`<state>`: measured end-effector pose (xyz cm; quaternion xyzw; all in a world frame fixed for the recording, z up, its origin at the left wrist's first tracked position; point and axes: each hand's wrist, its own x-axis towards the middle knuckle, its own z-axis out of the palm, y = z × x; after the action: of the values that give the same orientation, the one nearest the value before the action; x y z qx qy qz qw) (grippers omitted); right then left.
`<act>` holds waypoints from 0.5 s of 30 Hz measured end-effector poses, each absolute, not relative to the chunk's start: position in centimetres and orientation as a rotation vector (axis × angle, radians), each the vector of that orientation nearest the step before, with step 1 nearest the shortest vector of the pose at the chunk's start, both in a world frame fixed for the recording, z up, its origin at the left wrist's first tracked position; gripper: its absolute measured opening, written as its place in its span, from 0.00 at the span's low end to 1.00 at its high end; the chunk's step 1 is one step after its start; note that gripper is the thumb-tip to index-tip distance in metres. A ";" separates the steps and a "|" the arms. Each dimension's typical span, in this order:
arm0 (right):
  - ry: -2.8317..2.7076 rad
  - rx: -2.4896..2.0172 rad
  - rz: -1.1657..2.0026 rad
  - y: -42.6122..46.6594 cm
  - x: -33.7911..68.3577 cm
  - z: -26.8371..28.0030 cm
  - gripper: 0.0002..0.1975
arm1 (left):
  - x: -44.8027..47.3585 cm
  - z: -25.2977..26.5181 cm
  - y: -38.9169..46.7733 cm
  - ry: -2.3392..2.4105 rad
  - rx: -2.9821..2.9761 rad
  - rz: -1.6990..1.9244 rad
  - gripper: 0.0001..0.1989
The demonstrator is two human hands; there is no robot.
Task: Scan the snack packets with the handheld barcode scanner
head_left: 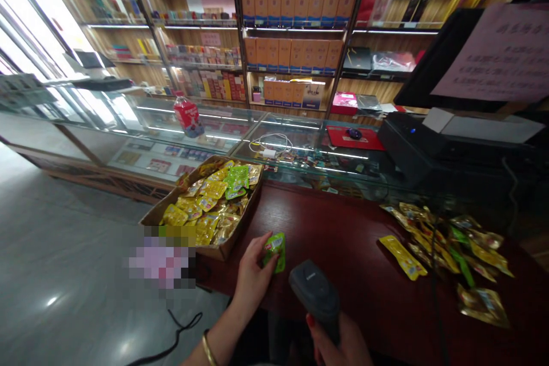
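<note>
My left hand (pixel 254 269) pinches a small green snack packet (pixel 278 249) just above the dark red tabletop (pixel 326 217). Its printed label faces up. A dark grey handheld barcode scanner (pixel 315 289) is gripped in my right hand (pixel 338 340), its head pointing towards the green packet. To the left, an open cardboard box (pixel 227 243) holds many yellow, gold and green packets (pixel 212 189). On the right lies a loose pile of similar packets (pixel 446 240), with a yellow packet (pixel 402 257) at its near-left side.
A glass display counter (pixel 231 126) runs behind the table, bearing a red-labelled bottle (pixel 187 117), a white cable (pixel 269 151) and a mouse (pixel 354 133) on a red mat. A monitor (pixel 472 57) stands at right. A dark cord (pixel 435 291) crosses the tabletop near the pile.
</note>
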<state>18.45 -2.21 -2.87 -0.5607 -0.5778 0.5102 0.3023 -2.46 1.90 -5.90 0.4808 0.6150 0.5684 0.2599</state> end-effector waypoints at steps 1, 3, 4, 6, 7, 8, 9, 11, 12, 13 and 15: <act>-1.525 -1.491 1.348 -2.2 18.4 -2.9 0.32 | -2.5 -6.0 1.9 1.667 1.303 1.536 0.22; -1.495 -1.496 1.335 -2.2 18.5 -2.9 0.32 | -2.3 -6.3 2.1 1.682 1.262 1.515 0.23; -1.467 -1.498 1.328 -2.2 18.6 -2.9 0.32 | -2.0 -6.6 2.3 1.678 1.223 1.497 0.24; -1.384 -1.508 1.310 -2.3 18.9 -2.9 0.32 | -0.7 -7.1 3.0 1.625 1.138 1.432 0.26; -1.339 -1.512 1.297 -2.4 19.2 -2.9 0.33 | 0.2 -7.4 3.5 1.578 1.117 1.386 0.27; -1.295 -1.514 1.283 -2.5 19.4 -2.9 0.33 | 1.3 -7.6 4.2 1.531 1.117 1.339 0.26; -1.255 -1.512 1.268 -2.6 19.7 -3.0 0.33 | 2.6 -7.8 4.9 1.499 1.147 1.286 0.25; -1.199 -1.498 1.240 -2.8 20.4 -3.1 0.33 | 5.6 -7.8 6.8 1.492 1.292 1.171 0.22; -1.182 -1.484 1.228 -3.0 20.8 -3.3 0.32 | 7.3 -7.8 7.9 1.498 1.375 1.116 0.22; -1.169 -1.470 1.217 -3.1 21.2 -3.5 0.32 | 9.0 -7.6 9.1 1.499 1.454 1.065 0.22; -1.150 -1.442 1.184 -3.4 21.9 -3.8 0.31 | 12.8 -7.4 11.8 1.459 1.536 1.009 0.23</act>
<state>21.88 -3.43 -3.83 -0.5851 -0.4667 0.4804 0.4573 12.76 11.81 -7.36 0.6034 0.5735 0.3964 0.3872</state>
